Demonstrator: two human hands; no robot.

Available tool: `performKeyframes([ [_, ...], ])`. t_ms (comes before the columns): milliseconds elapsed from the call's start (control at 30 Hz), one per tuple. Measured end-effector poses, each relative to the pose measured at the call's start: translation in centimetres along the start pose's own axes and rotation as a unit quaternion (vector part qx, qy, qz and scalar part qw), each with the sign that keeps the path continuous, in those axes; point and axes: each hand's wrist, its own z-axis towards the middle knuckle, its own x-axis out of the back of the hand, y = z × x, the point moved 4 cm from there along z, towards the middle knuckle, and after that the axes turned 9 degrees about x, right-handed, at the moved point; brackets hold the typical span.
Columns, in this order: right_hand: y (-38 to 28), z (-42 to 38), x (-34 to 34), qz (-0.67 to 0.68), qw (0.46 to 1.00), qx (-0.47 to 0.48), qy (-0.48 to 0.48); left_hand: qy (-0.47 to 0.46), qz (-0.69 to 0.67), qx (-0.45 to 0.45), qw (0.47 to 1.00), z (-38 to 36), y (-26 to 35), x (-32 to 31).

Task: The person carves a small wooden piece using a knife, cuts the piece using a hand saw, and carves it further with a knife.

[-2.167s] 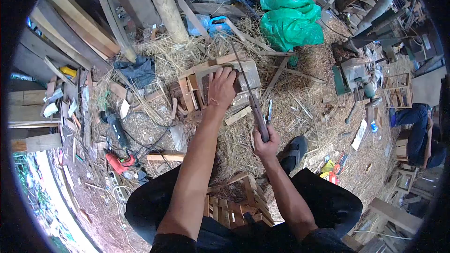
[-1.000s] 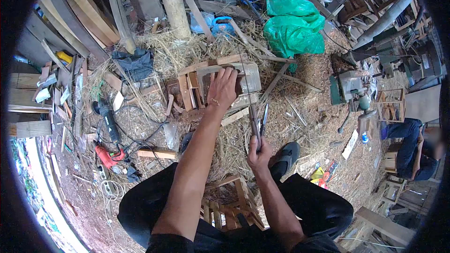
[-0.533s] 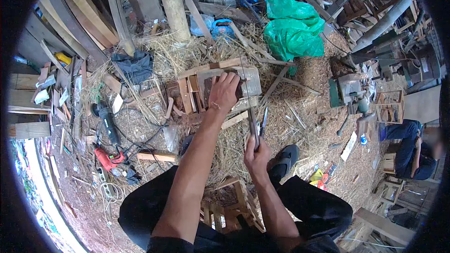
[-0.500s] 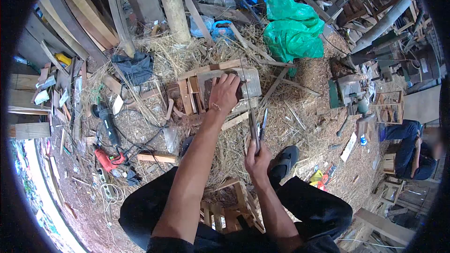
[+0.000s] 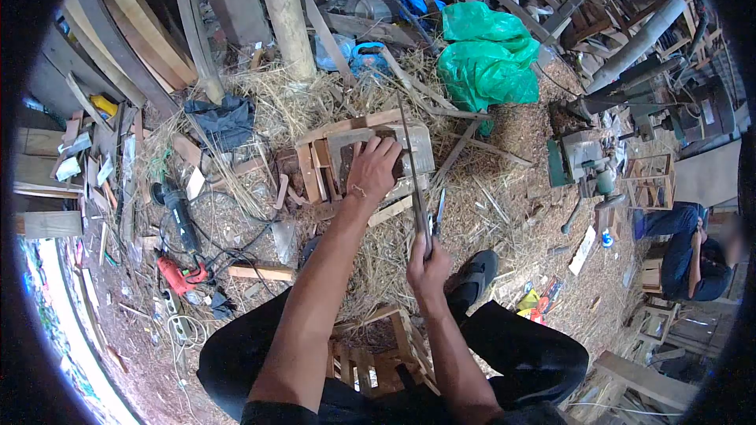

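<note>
My right hand point(image 5: 428, 269) is closed around the handle end of a long, narrow saw point(image 5: 409, 153), its blade seen nearly edge-on and pointing away from me. The blade runs across the right part of a wooden block point(image 5: 421, 145). My left hand point(image 5: 372, 167) presses down on that block just left of the blade, fingers bent over its top. Beneath and beside the block are smaller wooden pieces point(image 5: 309, 173). Close to the right of the saw lies a thin shiny strip point(image 5: 441, 206) with a bluish tint.
An angle grinder point(image 5: 179, 212) and a red power tool point(image 5: 181, 274) with cords lie at left. A green plastic sheet point(image 5: 488, 59) is beyond the block. At right stand a bench machine point(image 5: 581, 157) and a seated person point(image 5: 693, 256). Straw and shavings cover the ground.
The saw and my right hand have shifted slightly forward, away from me. My left hand stays on the block. The whole view has moved a little.
</note>
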Motion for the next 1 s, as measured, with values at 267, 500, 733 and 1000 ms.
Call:
performKeyframes([
  [267, -0.6, -1.1, 1.4, 0.022, 1.000, -0.009, -0.001, -0.008, 0.010, -0.003, 1.000, 0.0, 0.1, -0.3],
  [500, -0.1, 0.0, 0.4, 0.039, 0.999, -0.018, 0.000, 0.012, 0.014, 0.001, 1.000, 0.2, 0.6, 0.0],
  [733, 0.5, -1.9, 1.6, 0.051, 0.996, -0.067, -0.012, 0.035, 0.013, 0.018, 0.999, 0.2, 0.5, -0.1],
  [1000, 0.9, -2.8, 2.2, 0.010, 0.998, -0.066, 0.007, 0.057, 0.012, 0.016, 0.998, 0.6, 0.4, -0.1],
])
